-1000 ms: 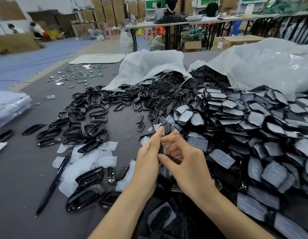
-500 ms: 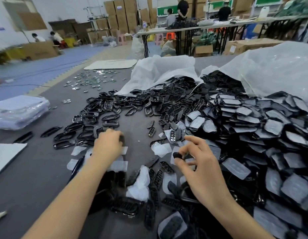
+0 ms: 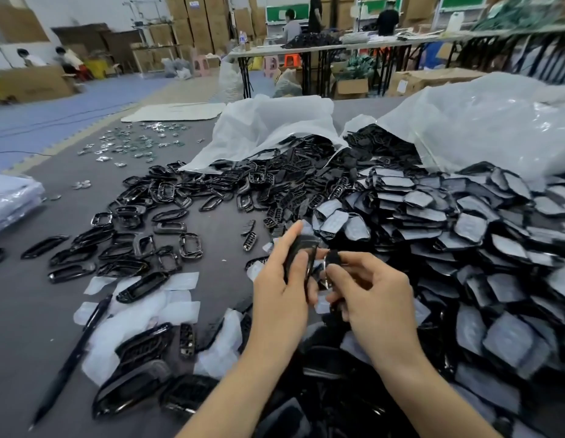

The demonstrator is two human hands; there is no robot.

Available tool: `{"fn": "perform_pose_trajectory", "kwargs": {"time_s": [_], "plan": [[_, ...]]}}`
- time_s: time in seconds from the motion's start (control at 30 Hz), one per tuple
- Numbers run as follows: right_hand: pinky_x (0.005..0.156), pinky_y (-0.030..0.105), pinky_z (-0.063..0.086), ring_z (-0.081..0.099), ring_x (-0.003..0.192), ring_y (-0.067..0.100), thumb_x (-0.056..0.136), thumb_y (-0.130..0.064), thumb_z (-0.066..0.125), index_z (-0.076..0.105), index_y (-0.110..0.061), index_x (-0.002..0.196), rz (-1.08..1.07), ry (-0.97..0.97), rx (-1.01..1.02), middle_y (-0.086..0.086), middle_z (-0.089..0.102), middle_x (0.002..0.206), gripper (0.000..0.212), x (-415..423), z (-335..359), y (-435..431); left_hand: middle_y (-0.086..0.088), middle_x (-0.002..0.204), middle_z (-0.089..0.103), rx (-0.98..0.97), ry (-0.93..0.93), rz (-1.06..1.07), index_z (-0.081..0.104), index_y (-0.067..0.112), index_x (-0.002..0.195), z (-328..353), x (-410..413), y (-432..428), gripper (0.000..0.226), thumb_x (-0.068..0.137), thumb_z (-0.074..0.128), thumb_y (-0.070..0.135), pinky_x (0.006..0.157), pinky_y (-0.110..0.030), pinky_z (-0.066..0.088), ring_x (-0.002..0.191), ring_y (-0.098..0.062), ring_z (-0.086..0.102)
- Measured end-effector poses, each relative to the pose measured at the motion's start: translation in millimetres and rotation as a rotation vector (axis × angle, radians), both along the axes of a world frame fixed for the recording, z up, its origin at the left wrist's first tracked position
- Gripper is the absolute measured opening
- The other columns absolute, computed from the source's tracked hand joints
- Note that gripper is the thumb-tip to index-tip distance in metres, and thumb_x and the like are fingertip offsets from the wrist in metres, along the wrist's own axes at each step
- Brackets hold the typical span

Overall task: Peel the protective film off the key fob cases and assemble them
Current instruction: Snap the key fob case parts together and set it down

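Grey tabletop [image 3: 28, 311], warehouse room stacked with cardboard boxes [image 3: 192, 23]; two white bags [image 3: 275, 128]; one pen [image 3: 69, 361]; key fob cases [image 3: 433, 222] heaped, uncountable; left hand [image 3: 281, 298] grips one case shell [image 3: 301, 248]; right hand [image 3: 376, 298] pinches small black part [image 3: 332, 259].

The felt-like table top [image 3: 25, 327] is plain dark grey. The scattered oval plastic key fob frames [image 3: 189, 245] are glossy black, like the curved plastic shell [image 3: 301, 248] the left hand [image 3: 281, 298] grips and the small plastic piece [image 3: 333, 258] the right hand [image 3: 376, 298] pinches. The heaped plastic case halves [image 3: 401, 248] are black under milky grey-white film [image 3: 472, 227]. The peeled film scraps [image 3: 177, 308] are translucent white, the slim pen [image 3: 69, 358] black, the crumpled plastic bags [image 3: 275, 128] cloudy white, the foam floor mat [image 3: 69, 102] blue, the stacked cardboard boxes [image 3: 195, 26] brown.
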State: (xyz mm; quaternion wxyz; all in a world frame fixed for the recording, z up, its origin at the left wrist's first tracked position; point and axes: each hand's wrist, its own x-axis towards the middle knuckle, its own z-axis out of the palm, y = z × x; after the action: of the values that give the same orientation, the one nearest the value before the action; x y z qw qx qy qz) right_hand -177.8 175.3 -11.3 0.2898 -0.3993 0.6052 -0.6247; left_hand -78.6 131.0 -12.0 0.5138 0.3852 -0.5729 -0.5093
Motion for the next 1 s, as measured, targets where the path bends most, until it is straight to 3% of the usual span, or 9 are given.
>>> {"fn": "perform_pose_trajectory", "kwargs": {"time_s": [0.07, 0.17, 0.23, 0.33, 0.5, 0.6, 0.7, 0.87, 1.0], "plan": [[0.044, 0.018, 0.045, 0.061, 0.048, 0.010, 0.087, -0.003, 0.065, 0.070, -0.014, 0.090, 0.031, -0.184, -0.014, 0.002, 0.072, 0.070, 0.013, -6.9, 0.5, 0.9, -0.016, 0.082, 0.066, -0.039, -0.009, 0.012, 0.055, 0.051, 0.118, -7.7, -3.6, 5.3, 0.045, 0.101, 0.045, 0.011, 0.047, -0.017, 0.040, 0.045, -0.006, 0.041], [0.050, 0.019, 0.052, 0.066, 0.053, 0.016, 0.089, 0.001, 0.060, 0.068, -0.008, 0.091, 0.081, -0.331, -0.044, 0.009, 0.073, 0.073, 0.013, -13.1, 3.3, 4.3, -0.010, 0.088, 0.066, 0.070, 0.157, -0.070, 0.050, 0.038, 0.132, -8.6, -8.1, 7.3, 0.051, 0.100, 0.039, 0.000, 0.054, -0.016, 0.042, 0.052, -0.007, 0.042], [0.055, 0.020, 0.054, 0.071, 0.063, 0.022, 0.090, 0.001, 0.059, 0.068, -0.010, 0.088, 0.083, -0.338, -0.077, 0.011, 0.074, 0.079, 0.014, -17.6, 5.0, 5.4, -0.011, 0.088, 0.063, 0.228, 0.323, -0.170, 0.052, 0.031, 0.132, -9.5, -9.7, 7.6, 0.062, 0.084, 0.043, -0.008, 0.056, -0.018, 0.043, 0.054, -0.011, 0.042], [0.058, 0.021, 0.055, 0.073, 0.071, 0.026, 0.090, -0.003, 0.059, 0.070, -0.015, 0.077, 0.075, -0.394, -0.089, 0.012, 0.073, 0.080, 0.021, -24.0, 6.4, 5.9, -0.013, 0.089, 0.070, 0.335, 0.448, -0.255, 0.057, 0.026, 0.124, -10.2, -5.0, 9.1, 0.073, 0.059, 0.039, -0.002, 0.056, -0.020, 0.046, 0.054, -0.013, 0.046], [0.058, 0.022, 0.054, 0.071, 0.066, 0.022, 0.086, -0.005, 0.065, 0.070, -0.016, 0.083, 0.050, -0.374, -0.076, 0.013, 0.073, 0.083, 0.013, -25.6, 2.2, 9.9, -0.003, 0.093, 0.073, 0.290, 0.320, -0.264, 0.048, 0.023, 0.136, -13.3, -4.5, 13.3, 0.067, 0.079, 0.034, -0.010, 0.062, -0.020, 0.049, 0.061, -0.012, 0.057], [0.056, 0.021, 0.054, 0.070, 0.064, 0.017, 0.078, -0.014, 0.070, 0.073, -0.020, 0.078, 0.044, -0.356, -0.064, 0.011, 0.074, 0.077, 0.007, -26.1, 4.1, 10.0, -0.002, 0.098, 0.074, 0.219, 0.249, -0.244, 0.049, 0.033, 0.129, -13.2, -4.1, 15.5, 0.063, 0.085, 0.035, -0.009, 0.071, -0.019, 0.052, 0.074, -0.014, 0.066], [0.054, 0.019, 0.052, 0.069, 0.062, 0.015, 0.068, -0.028, 0.069, 0.074, -0.022, 0.071, 0.050, -0.374, -0.071, 0.009, 0.073, 0.071, 0.008, -26.9, 7.2, 10.2, -0.007, 0.106, 0.073, 0.221, 0.277, -0.246, 0.049, 0.031, 0.129, -12.8, -3.6, 13.6, 0.061, 0.092, 0.031, -0.015, 0.076, -0.019, 0.054, 0.084, -0.016, 0.070], [0.052, 0.019, 0.052, 0.071, 0.064, 0.018, 0.064, -0.025, 0.069, 0.068, -0.018, 0.070, 0.082, -0.430, -0.087, 0.011, 0.073, 0.072, 0.009, -31.2, 7.2, 11.2, -0.006, 0.107, 0.072, 0.274, 0.363, -0.226, 0.062, 0.029, 0.119, -14.8, -4.7, 13.8, 0.059, 0.093, 0.033, -0.015, 0.078, -0.023, 0.055, 0.105, -0.027, 0.067], [0.052, 0.019, 0.052, 0.070, 0.062, 0.016, 0.062, -0.016, 0.069, 0.059, -0.011, 0.077, 0.069, -0.488, -0.084, 0.009, 0.072, 0.071, 0.019, -32.5, 5.5, 8.7, -0.013, 0.106, 0.072, 0.327, 0.427, -0.237, 0.068, 0.021, 0.116, -11.1, -4.4, 12.5, 0.046, 0.083, 0.043, 0.000, 0.078, -0.025, 0.056, 0.099, -0.027, 0.069]]}}
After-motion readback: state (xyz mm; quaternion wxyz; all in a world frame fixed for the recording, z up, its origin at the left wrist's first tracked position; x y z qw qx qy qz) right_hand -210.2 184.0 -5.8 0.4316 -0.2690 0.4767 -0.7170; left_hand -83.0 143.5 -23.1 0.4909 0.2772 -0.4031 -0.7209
